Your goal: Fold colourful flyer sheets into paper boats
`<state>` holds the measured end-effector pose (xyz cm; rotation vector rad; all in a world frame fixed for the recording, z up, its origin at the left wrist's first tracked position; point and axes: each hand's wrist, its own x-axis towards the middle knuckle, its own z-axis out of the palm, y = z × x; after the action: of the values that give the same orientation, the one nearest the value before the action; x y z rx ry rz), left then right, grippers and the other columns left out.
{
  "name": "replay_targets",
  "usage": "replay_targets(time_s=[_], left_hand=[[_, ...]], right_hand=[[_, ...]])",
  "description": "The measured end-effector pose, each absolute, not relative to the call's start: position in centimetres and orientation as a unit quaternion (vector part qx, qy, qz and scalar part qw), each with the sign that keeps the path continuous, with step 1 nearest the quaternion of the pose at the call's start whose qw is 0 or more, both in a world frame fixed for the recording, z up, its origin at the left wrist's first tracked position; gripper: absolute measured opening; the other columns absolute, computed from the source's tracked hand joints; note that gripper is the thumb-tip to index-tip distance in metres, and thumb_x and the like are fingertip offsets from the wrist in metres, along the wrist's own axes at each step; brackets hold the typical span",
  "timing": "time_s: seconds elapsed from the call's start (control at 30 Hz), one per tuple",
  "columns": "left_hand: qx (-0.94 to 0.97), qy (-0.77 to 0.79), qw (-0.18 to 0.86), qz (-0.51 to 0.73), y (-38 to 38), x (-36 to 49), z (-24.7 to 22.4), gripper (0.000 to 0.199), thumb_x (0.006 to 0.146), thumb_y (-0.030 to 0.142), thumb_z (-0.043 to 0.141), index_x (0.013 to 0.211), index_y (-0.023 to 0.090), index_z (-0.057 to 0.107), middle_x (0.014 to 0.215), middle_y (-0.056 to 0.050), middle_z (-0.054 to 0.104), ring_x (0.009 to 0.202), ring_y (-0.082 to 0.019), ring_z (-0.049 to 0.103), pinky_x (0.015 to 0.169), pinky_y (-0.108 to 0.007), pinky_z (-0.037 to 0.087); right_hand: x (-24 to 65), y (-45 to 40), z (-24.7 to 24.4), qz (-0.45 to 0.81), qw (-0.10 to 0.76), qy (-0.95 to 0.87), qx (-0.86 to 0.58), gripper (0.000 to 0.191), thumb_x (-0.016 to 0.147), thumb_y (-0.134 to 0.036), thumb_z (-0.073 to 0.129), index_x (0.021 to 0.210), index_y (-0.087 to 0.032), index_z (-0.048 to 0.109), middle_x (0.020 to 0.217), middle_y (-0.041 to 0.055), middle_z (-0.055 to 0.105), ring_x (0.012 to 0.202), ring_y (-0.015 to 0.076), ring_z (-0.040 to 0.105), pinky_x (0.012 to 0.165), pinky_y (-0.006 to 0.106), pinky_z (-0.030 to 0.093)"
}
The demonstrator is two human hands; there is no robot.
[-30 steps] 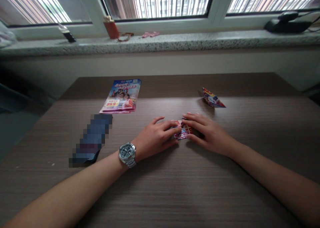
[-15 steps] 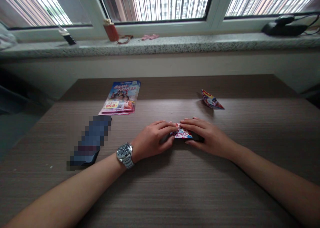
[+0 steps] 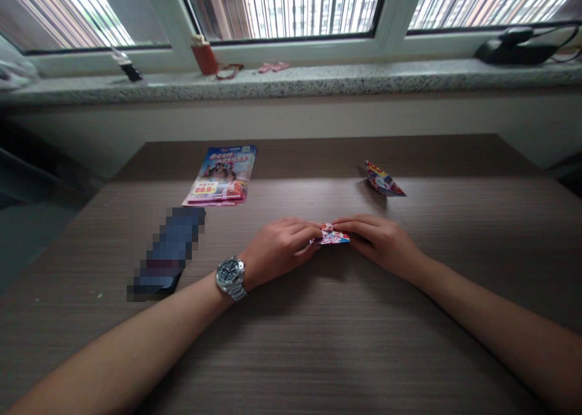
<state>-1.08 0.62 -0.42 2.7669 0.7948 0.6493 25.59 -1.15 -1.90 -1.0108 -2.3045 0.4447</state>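
Note:
Between my two hands is a small piece of folded printed paper, coloured red, white and blue. My left hand, with a steel watch on its wrist, pinches the paper's left end. The right end is gripped by my right hand, its fingers over the top edge and its thumb below. My fingers cover both ends of the paper. Beyond my right hand stands a folded paper piece in similar colours, shaped like a pointed boat.
A stack of printed flyers lies at the back left of the wooden table. Nearer me is a dark phone-like object, blurred by pixelation. On the stone sill are a red case and a black device with cables.
The paper between my hands now shows as a flatter, narrower strip. My right thumb and fingers have drawn closer together on its right end. The view has shifted slightly.

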Motion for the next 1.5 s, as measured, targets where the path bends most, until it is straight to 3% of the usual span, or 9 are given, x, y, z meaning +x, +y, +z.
replay_targets(time_s=[0.2, 0.3, 0.43, 0.57, 0.7, 0.9, 1.0, 1.3, 1.5], left_hand=[[0.882, 0.351, 0.153, 0.275, 0.1, -1.1, -0.2, 0.017, 0.101, 0.027, 0.053, 0.112, 0.022, 0.065, 0.095, -0.002, 0.077, 0.079, -0.015, 0.074, 0.07, -0.023, 0.055], [0.844, 0.384, 0.208, 0.31, -0.1, -1.0, 0.2, 0.014, 0.1, 0.029, 0.055, 0.107, 0.021, 0.064, 0.092, -0.001, 0.077, 0.077, -0.014, 0.074, 0.065, -0.02, 0.054], [0.838, 0.383, 0.24, 0.306, 0.0, -0.7, 0.4, 0.018, 0.099, 0.03, 0.057, 0.113, 0.02, 0.062, 0.104, -0.004, 0.075, 0.093, -0.016, 0.073, 0.081, -0.026, 0.057], [0.867, 0.364, 0.119, 0.319, 0.4, -0.7, 0.0, 0.031, 0.095, 0.026, 0.061, 0.126, 0.019, 0.057, 0.121, -0.01, 0.067, 0.111, -0.022, 0.065, 0.097, -0.037, 0.054], [0.931, 0.279, 0.028, 0.234, 0.3, -0.8, -0.1, 0.031, 0.098, 0.028, 0.056, 0.128, 0.023, 0.061, 0.134, -0.01, 0.062, 0.119, -0.025, 0.061, 0.102, -0.043, 0.051], [0.957, 0.263, 0.038, 0.117, -0.2, -0.9, -0.2, 0.043, 0.101, 0.039, 0.049, 0.142, 0.025, 0.053, 0.145, -0.008, 0.055, 0.129, -0.026, 0.056, 0.113, -0.046, 0.043], [0.956, 0.272, 0.044, 0.103, -0.2, -0.9, -0.2, 0.044, 0.102, 0.04, 0.047, 0.144, 0.027, 0.051, 0.149, -0.008, 0.052, 0.129, -0.026, 0.057, 0.115, -0.047, 0.04], [0.958, 0.268, 0.041, 0.091, -0.3, -0.9, 0.0, 0.047, 0.104, 0.044, 0.044, 0.148, 0.029, 0.046, 0.15, -0.008, 0.051, 0.13, -0.026, 0.055, 0.114, -0.049, 0.038], [0.958, 0.272, 0.032, 0.089, -0.3, -0.9, 0.0, 0.044, 0.103, 0.045, 0.045, 0.144, 0.03, 0.051, 0.15, -0.007, 0.051, 0.131, -0.028, 0.053, 0.115, -0.051, 0.036]], right_hand=[[25.1, -1.5, -1.6, 0.183, 0.329, -0.827, -0.417, 0.019, 0.099, -0.031, 0.054, 0.108, -0.023, 0.069, 0.103, 0.0068, 0.076, 0.093, 0.0221, 0.072, 0.083, 0.037, 0.059], [24.8, -1.8, -1.4, 0.205, 0.366, -0.786, -0.454, 0.018, 0.097, -0.033, 0.056, 0.107, -0.023, 0.068, 0.096, 0.0045, 0.076, 0.082, 0.0205, 0.072, 0.073, 0.034, 0.059], [24.7, -1.9, -1.0, 0.237, 0.364, -0.766, -0.473, 0.021, 0.097, -0.034, 0.057, 0.109, -0.022, 0.069, 0.092, 0.0035, 0.075, 0.076, 0.019, 0.069, 0.069, 0.032, 0.056], [24.9, -1.6, -1.2, 0.231, 0.337, -0.769, -0.491, 0.023, 0.097, -0.033, 0.057, 0.113, -0.021, 0.07, 0.092, 0.0044, 0.075, 0.076, 0.0194, 0.066, 0.068, 0.032, 0.052], [25.1, -1.2, -1.5, 0.185, 0.321, -0.784, -0.499, 0.021, 0.096, -0.028, 0.059, 0.111, -0.019, 0.072, 0.09, 0.0055, 0.072, 0.078, 0.0198, 0.064, 0.073, 0.034, 0.05], [25.2, -0.9, -2.0, 0.168, 0.31, -0.792, -0.498, 0.021, 0.095, -0.024, 0.062, 0.112, -0.019, 0.073, 0.089, 0.0064, 0.064, 0.082, 0.02, 0.062, 0.075, 0.034, 0.049], [25.2, -0.9, -2.2, 0.155, 0.316, -0.801, -0.484, 0.025, 0.094, -0.024, 0.063, 0.118, -0.02, 0.071, 0.093, 0.0075, 0.062, 0.083, 0.0206, 0.061, 0.074, 0.034, 0.05], [25.4, -0.6, -3.0, 0.108, 0.309, -0.842, -0.428, 0.022, 0.096, -0.024, 0.06, 0.111, -0.019, 0.076, 0.097, 0.0102, 0.061, 0.086, 0.0221, 0.057, 0.076, 0.037, 0.049], [25.4, -0.7, -2.9, 0.112, 0.312, -0.842, -0.426, 0.023, 0.096, -0.024, 0.06, 0.111, -0.019, 0.076, 0.097, 0.0099, 0.06, 0.086, 0.0217, 0.058, 0.076, 0.037, 0.05]])
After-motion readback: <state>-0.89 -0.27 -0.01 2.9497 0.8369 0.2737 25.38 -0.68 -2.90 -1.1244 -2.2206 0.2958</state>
